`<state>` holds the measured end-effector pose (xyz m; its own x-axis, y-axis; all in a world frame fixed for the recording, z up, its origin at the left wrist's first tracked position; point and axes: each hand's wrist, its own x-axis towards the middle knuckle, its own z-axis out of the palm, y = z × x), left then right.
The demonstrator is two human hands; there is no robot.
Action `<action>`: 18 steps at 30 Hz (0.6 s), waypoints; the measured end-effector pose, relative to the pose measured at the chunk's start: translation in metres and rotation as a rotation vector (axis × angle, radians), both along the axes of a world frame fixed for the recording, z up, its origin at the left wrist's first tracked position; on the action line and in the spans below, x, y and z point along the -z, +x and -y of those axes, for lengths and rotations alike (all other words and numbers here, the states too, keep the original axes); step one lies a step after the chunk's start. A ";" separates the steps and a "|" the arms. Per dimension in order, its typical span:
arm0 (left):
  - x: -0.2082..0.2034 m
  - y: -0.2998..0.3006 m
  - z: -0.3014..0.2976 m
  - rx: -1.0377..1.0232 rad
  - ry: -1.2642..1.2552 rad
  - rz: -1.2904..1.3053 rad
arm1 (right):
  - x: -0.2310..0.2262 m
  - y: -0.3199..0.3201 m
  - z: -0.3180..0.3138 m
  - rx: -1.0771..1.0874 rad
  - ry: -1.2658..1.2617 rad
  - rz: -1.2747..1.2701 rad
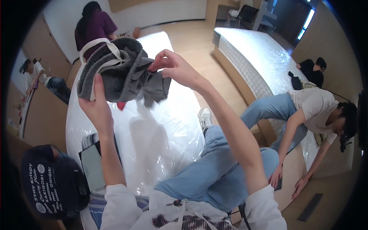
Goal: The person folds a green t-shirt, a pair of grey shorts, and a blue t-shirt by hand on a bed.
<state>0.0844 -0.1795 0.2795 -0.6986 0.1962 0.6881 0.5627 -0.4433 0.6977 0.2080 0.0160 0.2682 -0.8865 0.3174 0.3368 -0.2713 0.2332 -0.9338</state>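
Observation:
A bunched grey garment (111, 80) with gathered elastic edges and a white band hangs in the air between my two hands, above the plastic-wrapped mattress (180, 115). My left hand (97, 111) grips its near left side, thumb lying over the fabric. At the right side, the fingertips of my right hand (176, 71) pinch a loose grey fold. The lower right end of the garment is slightly blurred. Something small and red (121, 105) shows just below it; its kind is hard to make out.
A folded grey-green cloth (92, 163) lies near my left forearm, beside a navy printed item (50, 184). On the right, a person in a white shirt (314, 111) bends over a wooden panel (283, 188). A second wrapped mattress (253, 53) stands beyond. Other people sit around.

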 end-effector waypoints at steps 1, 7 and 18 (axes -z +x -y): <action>-0.012 0.005 0.001 0.027 0.081 -0.013 | -0.026 0.006 0.012 0.024 0.079 -0.019; -0.001 0.045 -0.031 0.152 0.069 0.033 | -0.044 0.028 0.032 0.022 -0.014 0.011; 0.085 0.028 -0.013 0.496 -1.155 -0.303 | 0.012 0.080 -0.091 0.383 0.366 0.203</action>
